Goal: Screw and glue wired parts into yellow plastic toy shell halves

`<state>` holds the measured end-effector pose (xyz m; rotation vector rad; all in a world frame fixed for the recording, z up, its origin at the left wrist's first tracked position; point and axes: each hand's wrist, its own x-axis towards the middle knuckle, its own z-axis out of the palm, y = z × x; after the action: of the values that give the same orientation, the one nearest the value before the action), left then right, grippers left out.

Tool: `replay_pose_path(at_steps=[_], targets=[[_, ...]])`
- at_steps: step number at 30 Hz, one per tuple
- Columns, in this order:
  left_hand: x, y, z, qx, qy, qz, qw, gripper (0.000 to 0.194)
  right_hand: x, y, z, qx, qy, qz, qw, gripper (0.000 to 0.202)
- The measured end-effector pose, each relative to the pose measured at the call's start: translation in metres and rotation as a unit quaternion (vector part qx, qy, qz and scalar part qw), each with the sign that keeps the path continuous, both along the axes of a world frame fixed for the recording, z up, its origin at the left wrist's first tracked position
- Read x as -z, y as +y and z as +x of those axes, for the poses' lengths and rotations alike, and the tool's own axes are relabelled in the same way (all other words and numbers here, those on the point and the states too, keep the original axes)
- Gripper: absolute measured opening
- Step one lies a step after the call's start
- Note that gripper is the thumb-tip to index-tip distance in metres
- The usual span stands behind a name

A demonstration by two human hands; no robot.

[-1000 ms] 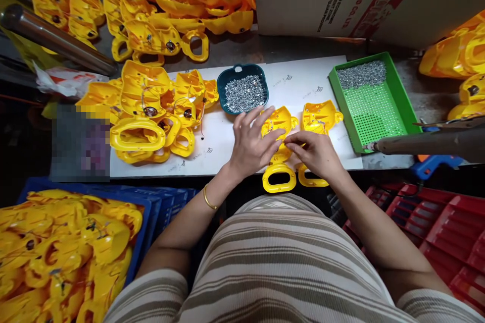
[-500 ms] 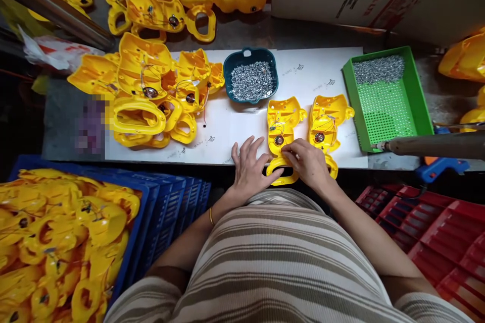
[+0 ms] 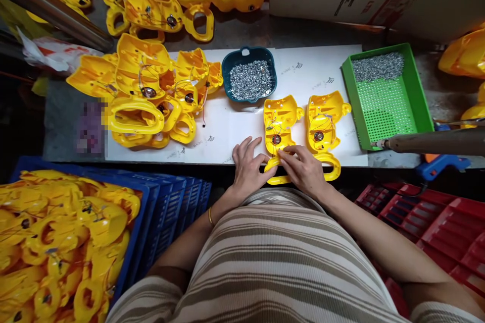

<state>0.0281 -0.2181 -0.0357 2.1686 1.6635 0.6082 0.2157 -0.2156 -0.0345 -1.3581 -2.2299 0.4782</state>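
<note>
Two yellow plastic half shells lie side by side with their hollow insides up, each with thin wires and a round speaker. At the left shell point(image 3: 282, 116), my left hand point(image 3: 248, 166) grips the left end of its loop handle between thumb and index finger, the other fingers stretched over the white sheet. My right hand point(image 3: 303, 169) is closed in a pinch at the top of the same handle, just below the speaker. Whatever is between its fingertips is too small to make out. The right shell point(image 3: 322, 116) lies untouched beside it.
A dark teal bowl point(image 3: 227, 83) of small metal screws and a green basket point(image 3: 421, 93) with metal pieces stand on the bench. More yellow shells point(image 3: 142, 68) are heaped at left. A blue crate point(image 3: 146, 202) holds others. A metal tool point(image 3: 435, 142) juts in from the right.
My right hand's fingertips have shifted slightly left and its wrist has turned, uncovering more of the right shell's handle. My left thumb and index finger have drawn closer round the left handle.
</note>
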Motion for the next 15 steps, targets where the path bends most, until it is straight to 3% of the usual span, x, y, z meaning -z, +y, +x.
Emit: replay_pose_path(at_steps=[8,11,15], targets=[[0.000,0.000,0.000,0.001,0.001,-0.002,1.000,0.017,0.003,-0.009,0.003,-0.048,-0.105,-0.010,0.993,0.040],[-0.003,0.002,-0.002,0.008,0.016,-0.010,1.000,0.020,-0.009,-0.002,0.005,-0.034,-0.098,-0.010,0.995,0.037],[-0.013,0.012,-0.009,0.012,0.025,0.016,0.999,0.030,-0.032,0.024,0.002,0.027,-0.008,0.020,0.999,0.029]])
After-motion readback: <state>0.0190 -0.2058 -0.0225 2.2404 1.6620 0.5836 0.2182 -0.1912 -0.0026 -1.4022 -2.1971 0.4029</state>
